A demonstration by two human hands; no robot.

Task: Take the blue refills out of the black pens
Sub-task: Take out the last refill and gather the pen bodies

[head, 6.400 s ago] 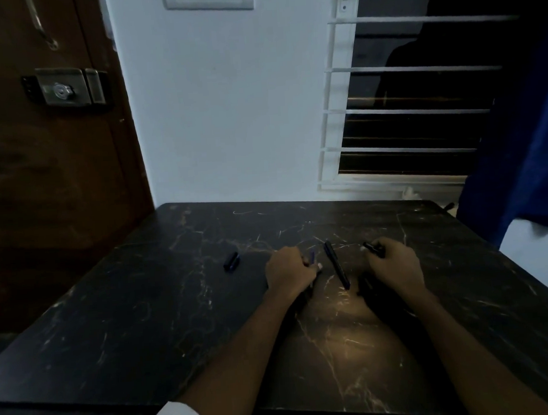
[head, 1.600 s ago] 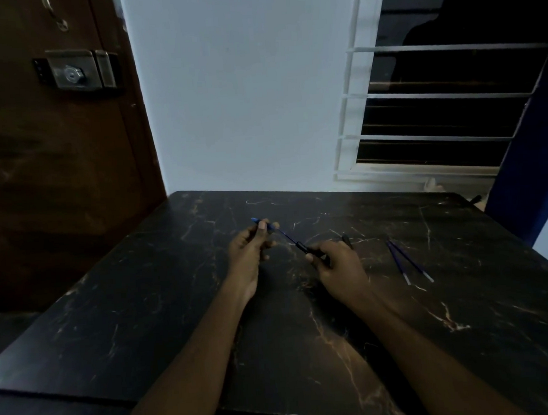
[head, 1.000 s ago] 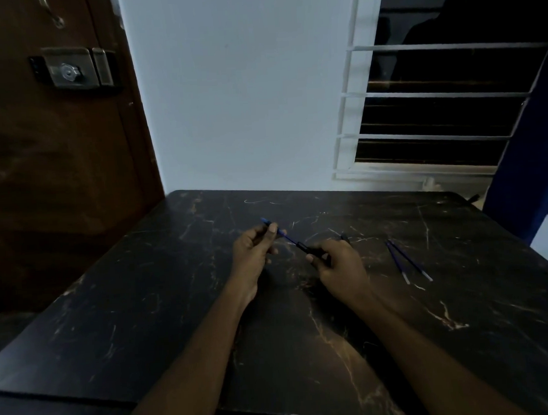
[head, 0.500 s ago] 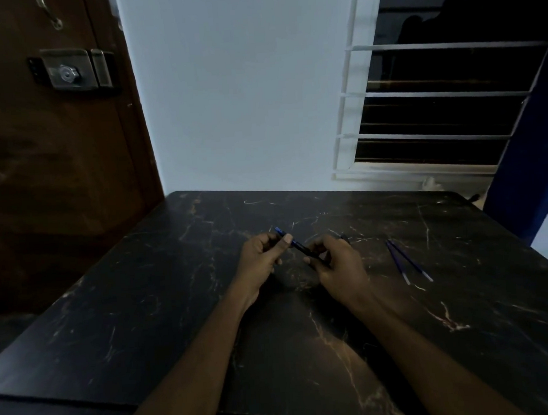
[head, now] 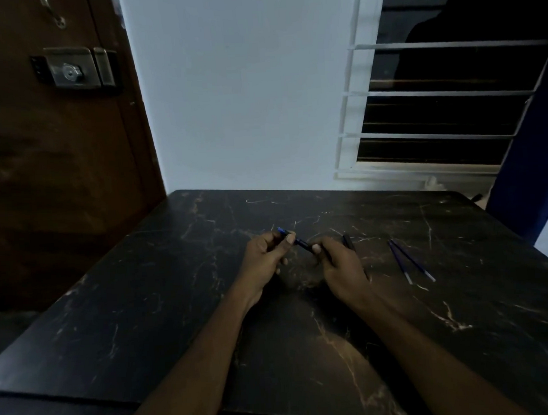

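Both hands meet over the middle of the black marble table [head: 144,311]. My left hand [head: 264,256] pinches a blue refill [head: 287,233] between thumb and fingers; its blue end sticks out up and to the left. My right hand [head: 340,264] grips the black pen [head: 305,245] that the refill runs into; most of the barrel is hidden in the fist. Two blue refills [head: 409,263] lie side by side on the table right of my right hand. A black pen part [head: 348,242] lies just behind my right hand.
A brown wooden door with a metal lock [head: 75,72] stands at the left. A white wall and a barred window [head: 435,91] lie behind the table. A blue curtain [head: 539,159] hangs at the far right.
My left hand has slid right along the refill toward my right hand, so less of the refill shows between them. Earlier the pens lay whole; two refills now lie on the table.
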